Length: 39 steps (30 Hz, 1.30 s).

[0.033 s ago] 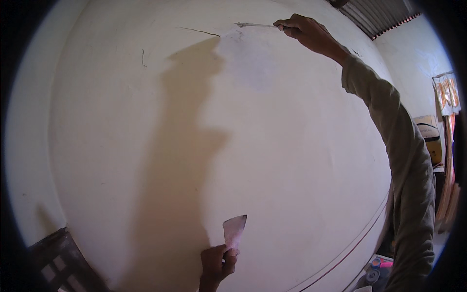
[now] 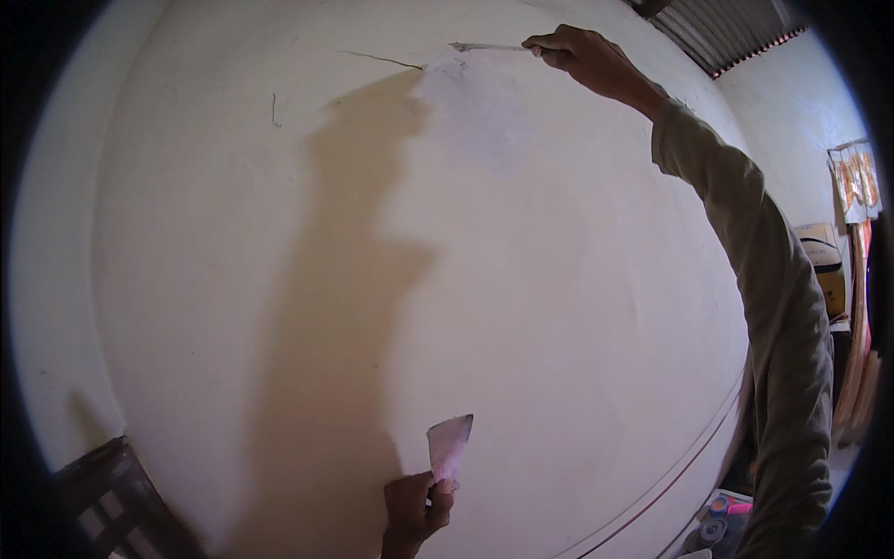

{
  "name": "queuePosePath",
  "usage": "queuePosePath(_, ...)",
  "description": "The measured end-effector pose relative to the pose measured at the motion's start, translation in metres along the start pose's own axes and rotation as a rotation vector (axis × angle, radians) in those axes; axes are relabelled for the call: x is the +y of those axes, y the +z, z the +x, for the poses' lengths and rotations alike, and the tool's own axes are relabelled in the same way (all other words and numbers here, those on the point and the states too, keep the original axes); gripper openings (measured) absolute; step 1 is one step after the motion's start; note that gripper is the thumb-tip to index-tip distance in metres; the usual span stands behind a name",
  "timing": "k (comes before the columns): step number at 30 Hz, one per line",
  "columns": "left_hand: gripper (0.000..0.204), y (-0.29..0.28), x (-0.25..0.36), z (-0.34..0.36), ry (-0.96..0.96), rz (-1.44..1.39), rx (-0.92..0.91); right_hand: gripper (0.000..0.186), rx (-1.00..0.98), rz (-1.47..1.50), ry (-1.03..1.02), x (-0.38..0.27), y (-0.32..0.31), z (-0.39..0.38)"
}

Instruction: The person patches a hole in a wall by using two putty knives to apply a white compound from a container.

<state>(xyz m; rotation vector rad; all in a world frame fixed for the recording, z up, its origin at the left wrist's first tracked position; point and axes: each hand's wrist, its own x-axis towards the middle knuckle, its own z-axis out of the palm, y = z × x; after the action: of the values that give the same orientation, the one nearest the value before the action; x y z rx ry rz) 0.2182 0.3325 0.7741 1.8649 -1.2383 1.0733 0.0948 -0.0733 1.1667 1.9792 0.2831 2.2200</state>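
Observation:
Up high, my right hand [image 2: 582, 58] grips a putty knife [image 2: 489, 47] by its handle, its thin blade seen nearly edge-on against the wall [image 2: 577, 279]. The blade's tip meets the upper end of a pale whitish patch [image 2: 480, 121], close to a dark crack [image 2: 382, 60] that runs off to the left. Low in the middle, my left hand [image 2: 414, 508] is closed round a second tool, a scraper [image 2: 450, 445] with a wide flat blade pointing up. Pale smears cover that blade. My right arm's long sleeve [image 2: 773, 279] reaches up along the right side.
A dark wooden chair back [image 2: 126, 494] stands at the lower left. Cables [image 2: 670, 484] run along the wall's lower right. Rolls of tape [image 2: 712, 529] and small items lie beyond my right arm, below a box [image 2: 821, 265] and a curtain [image 2: 855, 182]. Corrugated roofing [image 2: 722, 33] shows above.
Almost nothing differs. My right hand and the putty knife have shifted very slightly left, and the scraper in my left hand sits a touch lower.

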Motion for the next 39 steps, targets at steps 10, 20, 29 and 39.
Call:
queuePosePath(10,0.012,0.012,-0.02,-0.01,0.083,0.126,0.055,0.035,-0.068,-0.065,-0.109,0.023,0.026,0.045)
queuePosePath(20,0.01,0.012,-0.009,-0.004,0.218,0.136,0.18,0.037,-0.009,0.051,-0.185,0.035,0.057,0.052)
queuePosePath(29,0.006,0.01,0.0,-0.003,0.231,0.12,0.16,0.039,-0.002,-0.013,-0.151,0.045,0.073,0.038)
queuePosePath(39,0.008,0.011,-0.012,-0.013,0.245,0.127,0.14,0.042,-0.014,0.094,-0.083,0.088,0.083,-0.009)
